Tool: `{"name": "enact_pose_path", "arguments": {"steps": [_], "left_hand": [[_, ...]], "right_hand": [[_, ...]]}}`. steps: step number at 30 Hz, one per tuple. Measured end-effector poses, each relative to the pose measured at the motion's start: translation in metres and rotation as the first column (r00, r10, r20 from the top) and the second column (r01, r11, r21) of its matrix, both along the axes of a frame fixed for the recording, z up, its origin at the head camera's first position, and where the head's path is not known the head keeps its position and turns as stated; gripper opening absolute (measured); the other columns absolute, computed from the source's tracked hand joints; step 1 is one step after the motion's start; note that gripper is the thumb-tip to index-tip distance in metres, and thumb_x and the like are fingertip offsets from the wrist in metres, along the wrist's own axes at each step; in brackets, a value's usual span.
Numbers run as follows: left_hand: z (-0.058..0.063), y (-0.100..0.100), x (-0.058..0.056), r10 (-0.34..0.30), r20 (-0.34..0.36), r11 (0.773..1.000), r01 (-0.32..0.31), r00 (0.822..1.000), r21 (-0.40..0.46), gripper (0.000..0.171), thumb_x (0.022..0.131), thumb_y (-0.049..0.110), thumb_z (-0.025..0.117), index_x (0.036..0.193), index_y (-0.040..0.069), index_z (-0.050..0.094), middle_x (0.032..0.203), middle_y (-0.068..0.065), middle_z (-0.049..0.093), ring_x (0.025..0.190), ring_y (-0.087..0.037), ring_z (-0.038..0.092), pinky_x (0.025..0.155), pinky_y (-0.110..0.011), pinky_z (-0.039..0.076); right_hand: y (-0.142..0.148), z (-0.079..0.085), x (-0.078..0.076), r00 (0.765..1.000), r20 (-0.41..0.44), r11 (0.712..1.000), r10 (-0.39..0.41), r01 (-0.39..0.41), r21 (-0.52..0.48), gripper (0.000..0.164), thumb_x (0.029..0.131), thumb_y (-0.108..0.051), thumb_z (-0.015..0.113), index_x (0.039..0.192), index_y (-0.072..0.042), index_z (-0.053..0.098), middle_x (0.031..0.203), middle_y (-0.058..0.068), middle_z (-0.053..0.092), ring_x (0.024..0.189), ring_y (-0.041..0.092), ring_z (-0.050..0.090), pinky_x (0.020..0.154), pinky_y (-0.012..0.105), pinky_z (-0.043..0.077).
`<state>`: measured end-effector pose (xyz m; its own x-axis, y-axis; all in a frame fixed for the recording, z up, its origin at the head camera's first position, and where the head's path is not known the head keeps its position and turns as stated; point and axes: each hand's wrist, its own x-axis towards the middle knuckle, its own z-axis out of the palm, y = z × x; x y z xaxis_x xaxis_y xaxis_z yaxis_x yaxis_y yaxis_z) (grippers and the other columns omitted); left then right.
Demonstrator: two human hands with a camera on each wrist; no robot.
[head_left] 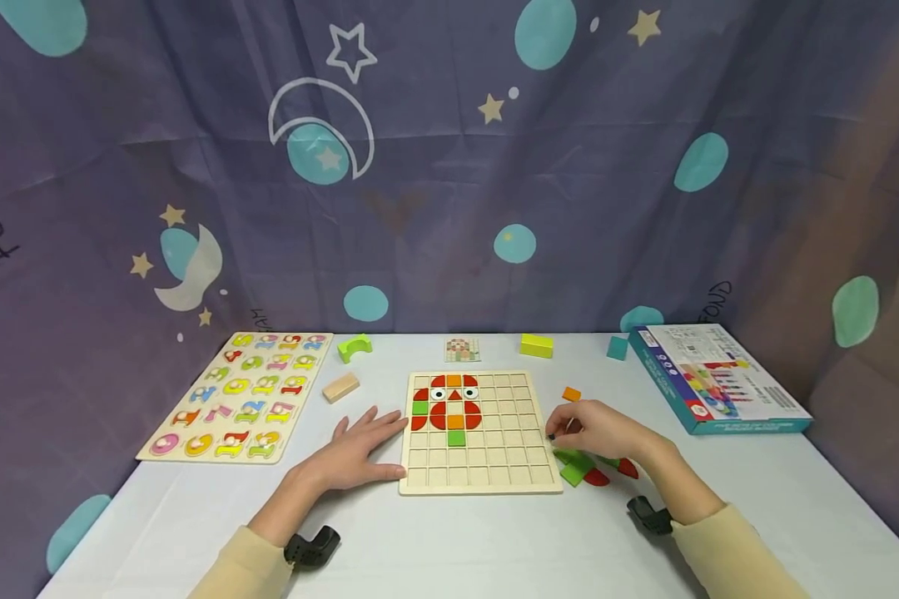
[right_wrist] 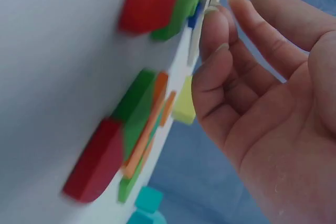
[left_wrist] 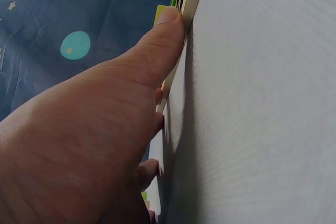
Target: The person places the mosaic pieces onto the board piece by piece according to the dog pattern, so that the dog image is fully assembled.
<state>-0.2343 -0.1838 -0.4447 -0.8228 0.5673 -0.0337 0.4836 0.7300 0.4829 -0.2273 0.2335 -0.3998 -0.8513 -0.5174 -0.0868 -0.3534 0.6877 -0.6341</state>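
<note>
A wooden grid board carries red, orange, green and white pieces that form an owl-like figure. My left hand lies flat with spread fingers, thumb and fingertips at the board's left edge; the left wrist view shows its thumb against that edge. By the right edge, my right hand hovers with bent fingers above loose green pieces and red pieces. A small dark blue thing shows close to its fingertips; whether they pinch it is unclear.
An orange piece lies beyond the right hand. A picture card is behind the board, between a green arch block and a yellow block. A number puzzle sits left, a game box right.
</note>
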Motion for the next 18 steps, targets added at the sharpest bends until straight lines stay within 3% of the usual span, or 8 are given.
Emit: {"name": "enact_pose_path", "arguments": {"steps": [12, 18], "left_hand": [[-0.0017, 0.0003, 0.0001, 0.001, -0.002, 1.000, -0.001, 1.000, 0.001, 0.083, 0.089, 0.064, 0.065, 0.156, 0.021, 0.042, 0.163, -0.002, 0.032, 0.152, -0.038, 0.012, 0.113, -0.070, 0.001], [-0.0007, 0.0004, -0.0001, 0.005, 0.004, 1.000, -0.005, 1.000, 0.004, 0.083, 0.089, 0.064, 0.066, 0.156, 0.022, 0.042, 0.163, -0.001, 0.032, 0.152, -0.037, 0.012, 0.113, -0.069, 0.000]], "right_hand": [[0.0064, -0.0063, 0.0092, 0.999, 0.002, 0.994, -0.034, 0.033, 0.103, 0.016, 0.088, -0.015, 0.079, 0.100, -0.013, 0.070, 0.090, -0.005, 0.061, 0.083, 0.016, 0.054, 0.078, 0.031, 0.052], [0.0035, -0.0071, 0.0106, 0.998, 0.014, 0.990, -0.061, 0.059, 0.126, 0.017, 0.088, -0.009, 0.079, 0.095, -0.013, 0.064, 0.084, -0.004, 0.057, 0.079, 0.016, 0.054, 0.072, 0.030, 0.048]]}}
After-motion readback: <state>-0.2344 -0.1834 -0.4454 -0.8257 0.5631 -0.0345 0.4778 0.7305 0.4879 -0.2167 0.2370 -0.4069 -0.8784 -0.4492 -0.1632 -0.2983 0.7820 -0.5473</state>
